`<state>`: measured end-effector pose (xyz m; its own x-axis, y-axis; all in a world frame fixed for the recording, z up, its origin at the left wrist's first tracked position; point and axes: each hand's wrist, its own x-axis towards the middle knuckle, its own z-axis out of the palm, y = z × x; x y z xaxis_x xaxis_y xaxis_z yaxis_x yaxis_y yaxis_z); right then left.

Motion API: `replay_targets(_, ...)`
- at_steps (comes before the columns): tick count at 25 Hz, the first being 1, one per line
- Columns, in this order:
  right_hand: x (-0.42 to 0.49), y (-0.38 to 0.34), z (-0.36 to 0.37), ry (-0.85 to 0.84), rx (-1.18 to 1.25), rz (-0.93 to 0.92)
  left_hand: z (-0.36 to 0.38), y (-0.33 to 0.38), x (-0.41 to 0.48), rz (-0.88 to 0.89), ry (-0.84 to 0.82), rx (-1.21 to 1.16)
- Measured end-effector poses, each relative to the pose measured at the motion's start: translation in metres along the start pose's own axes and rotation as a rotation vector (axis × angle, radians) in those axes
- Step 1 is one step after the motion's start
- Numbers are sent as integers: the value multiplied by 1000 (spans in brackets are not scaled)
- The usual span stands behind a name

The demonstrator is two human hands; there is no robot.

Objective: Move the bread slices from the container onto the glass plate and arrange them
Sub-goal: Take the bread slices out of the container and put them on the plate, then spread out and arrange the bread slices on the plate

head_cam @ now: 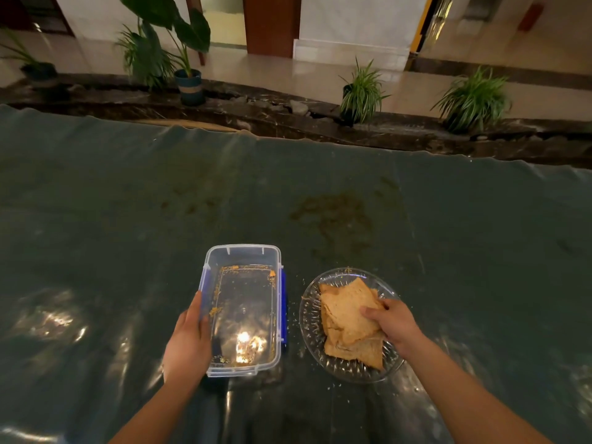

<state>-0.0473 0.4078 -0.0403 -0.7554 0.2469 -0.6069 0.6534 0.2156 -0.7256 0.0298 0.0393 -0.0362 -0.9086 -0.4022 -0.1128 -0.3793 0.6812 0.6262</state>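
A clear plastic container (243, 251) with blue clips stands on the table in front of me, holding only crumbs. My left hand (189, 341) grips its left wall, fingers curled over the rim. To its right sits a round glass plate (309, 315) with a pile of toasted bread slices (347, 310) on it. My right hand (392, 323) rests on the right side of the pile, thumb and fingers pinching the top slice.
The table is covered with a dark green glossy sheet (320, 203), stained near the middle, with crumbs scattered around the plate. Beyond the far edge runs a dark stone ledge with potted plants (362, 94) and a tiled floor.
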Motion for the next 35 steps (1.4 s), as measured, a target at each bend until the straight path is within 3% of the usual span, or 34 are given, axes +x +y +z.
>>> replay_targets(3,-1,1,4,159,-351,-103,-1,1,0,-4,4,0)
replay_targets(6,-4,-1,6,208,-456,-152,-5,-1,5,-17,4,-2)
replay_targets(14,-8,1,4,201,-477,-180,-37,-17,60,46,38,125)
replay_targets(24,-8,11,-8,166,-445,-220,-41,-14,83,-36,22,190)
replay_targets(26,-8,12,-13,161,-447,-237,-39,3,71,34,114,271)
replay_targets(28,-8,12,-16,157,-461,-244,-29,32,47,288,185,319)
replay_targets(30,-7,13,-17,146,-476,-253,-7,61,21,562,120,302)
replay_targets(31,-7,12,-18,138,-474,-252,8,75,9,618,29,266)
replay_targets(35,-6,11,-20,96,-524,-267,73,122,-24,371,-372,47)
